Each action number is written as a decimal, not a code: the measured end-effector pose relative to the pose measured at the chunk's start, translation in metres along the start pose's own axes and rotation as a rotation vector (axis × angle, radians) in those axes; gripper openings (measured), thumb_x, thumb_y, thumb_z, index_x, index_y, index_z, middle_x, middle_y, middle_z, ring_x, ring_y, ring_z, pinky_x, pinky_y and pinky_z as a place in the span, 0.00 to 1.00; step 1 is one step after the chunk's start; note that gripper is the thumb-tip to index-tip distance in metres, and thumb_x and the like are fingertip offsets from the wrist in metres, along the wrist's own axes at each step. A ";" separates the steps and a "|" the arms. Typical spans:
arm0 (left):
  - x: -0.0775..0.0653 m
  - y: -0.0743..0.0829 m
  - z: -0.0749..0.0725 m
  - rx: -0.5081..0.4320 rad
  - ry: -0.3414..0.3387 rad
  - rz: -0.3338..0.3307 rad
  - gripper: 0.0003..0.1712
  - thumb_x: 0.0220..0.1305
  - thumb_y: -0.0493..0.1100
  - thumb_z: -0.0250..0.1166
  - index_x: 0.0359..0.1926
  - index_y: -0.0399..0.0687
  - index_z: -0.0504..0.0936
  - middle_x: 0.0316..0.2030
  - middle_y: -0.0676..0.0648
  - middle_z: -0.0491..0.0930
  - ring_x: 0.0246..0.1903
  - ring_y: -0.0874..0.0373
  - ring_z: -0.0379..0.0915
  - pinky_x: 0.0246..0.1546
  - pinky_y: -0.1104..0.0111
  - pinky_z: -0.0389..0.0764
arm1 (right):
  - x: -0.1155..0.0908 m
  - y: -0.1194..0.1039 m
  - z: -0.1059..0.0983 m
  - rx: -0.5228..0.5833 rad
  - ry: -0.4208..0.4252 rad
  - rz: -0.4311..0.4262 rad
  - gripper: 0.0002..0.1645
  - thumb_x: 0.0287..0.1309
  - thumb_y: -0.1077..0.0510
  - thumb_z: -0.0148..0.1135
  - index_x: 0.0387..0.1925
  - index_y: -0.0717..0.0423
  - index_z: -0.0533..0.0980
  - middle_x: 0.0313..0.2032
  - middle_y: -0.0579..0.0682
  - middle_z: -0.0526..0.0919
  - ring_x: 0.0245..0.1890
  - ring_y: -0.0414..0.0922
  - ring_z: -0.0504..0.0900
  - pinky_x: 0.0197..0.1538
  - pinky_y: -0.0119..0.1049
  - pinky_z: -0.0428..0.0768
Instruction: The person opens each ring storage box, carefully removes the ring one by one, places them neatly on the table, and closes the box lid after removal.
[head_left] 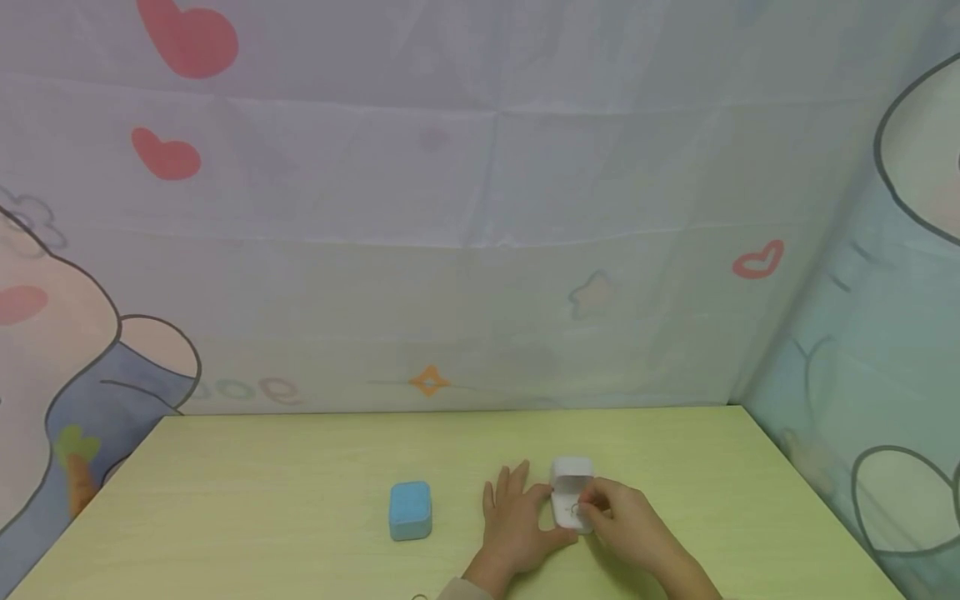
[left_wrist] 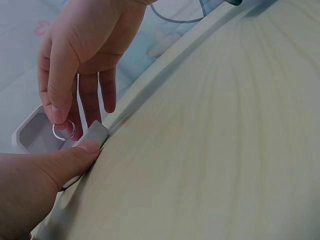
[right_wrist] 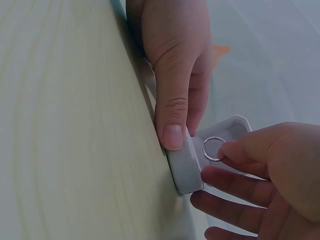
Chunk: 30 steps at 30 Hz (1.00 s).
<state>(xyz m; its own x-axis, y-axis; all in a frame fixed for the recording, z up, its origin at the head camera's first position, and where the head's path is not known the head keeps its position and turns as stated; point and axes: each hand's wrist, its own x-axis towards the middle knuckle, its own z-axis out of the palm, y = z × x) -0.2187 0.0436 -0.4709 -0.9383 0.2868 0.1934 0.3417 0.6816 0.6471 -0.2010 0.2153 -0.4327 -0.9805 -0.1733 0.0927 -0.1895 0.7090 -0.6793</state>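
A small white ring box [head_left: 572, 467] stands on the table with its lid raised. My left hand [head_left: 516, 523] holds it, the thumb [right_wrist: 173, 132] pressed on the front wall of the base and the index finger at the back left side. The other left fingers spread out toward the far side. Over the base, my right hand [head_left: 628, 521] pinches a thin silver ring [right_wrist: 204, 150] between thumb and index finger. In the left wrist view the ring hangs upright in front of the raised lid [left_wrist: 34, 131]. The remaining right fingers are loosely extended beside the box.
A closed light-blue box [head_left: 410, 510] sits on the pale yellow table [head_left: 285, 492], left of my left hand. Part of a small gold-coloured loop [head_left: 419, 597] shows at the bottom edge of the head view. A printed cloth [head_left: 465, 208] hangs behind the table.
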 end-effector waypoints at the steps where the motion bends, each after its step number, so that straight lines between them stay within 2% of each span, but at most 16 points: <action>1: 0.000 0.000 0.000 0.000 0.001 0.000 0.34 0.46 0.61 0.71 0.51 0.46 0.79 0.68 0.37 0.59 0.69 0.32 0.46 0.63 0.33 0.43 | 0.000 0.000 0.000 0.001 0.000 -0.001 0.03 0.59 0.59 0.61 0.32 0.56 0.76 0.36 0.48 0.84 0.40 0.46 0.82 0.40 0.39 0.83; 6: -0.001 0.001 -0.001 0.003 0.004 0.003 0.34 0.45 0.61 0.71 0.51 0.46 0.79 0.68 0.37 0.59 0.69 0.32 0.46 0.63 0.32 0.44 | 0.000 0.001 0.000 0.007 -0.004 -0.002 0.03 0.59 0.60 0.61 0.32 0.55 0.76 0.35 0.47 0.84 0.39 0.44 0.82 0.40 0.39 0.83; 14: -0.002 0.001 -0.001 -0.003 -0.001 0.001 0.34 0.46 0.61 0.72 0.51 0.46 0.79 0.68 0.37 0.59 0.69 0.32 0.45 0.63 0.32 0.43 | -0.001 0.002 -0.001 -0.006 -0.018 -0.014 0.02 0.58 0.60 0.61 0.33 0.54 0.77 0.32 0.45 0.82 0.35 0.39 0.79 0.37 0.32 0.80; 22: -0.002 0.002 -0.001 0.004 -0.001 0.000 0.34 0.46 0.61 0.72 0.50 0.46 0.79 0.68 0.37 0.59 0.69 0.32 0.46 0.63 0.33 0.43 | -0.002 0.002 -0.002 -0.001 -0.042 -0.028 0.04 0.58 0.59 0.62 0.33 0.56 0.76 0.31 0.45 0.82 0.34 0.40 0.78 0.37 0.34 0.81; 30: -0.001 0.001 -0.001 -0.004 0.002 0.001 0.34 0.46 0.60 0.72 0.51 0.45 0.79 0.68 0.37 0.59 0.69 0.32 0.45 0.63 0.33 0.43 | -0.002 0.002 -0.003 -0.005 -0.061 -0.051 0.04 0.59 0.59 0.61 0.33 0.56 0.77 0.31 0.45 0.82 0.33 0.39 0.78 0.35 0.30 0.79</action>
<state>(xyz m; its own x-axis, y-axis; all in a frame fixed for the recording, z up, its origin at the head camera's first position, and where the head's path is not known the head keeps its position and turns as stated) -0.2172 0.0428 -0.4698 -0.9379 0.2863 0.1960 0.3429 0.6785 0.6497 -0.1995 0.2195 -0.4322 -0.9646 -0.2504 0.0827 -0.2396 0.7016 -0.6711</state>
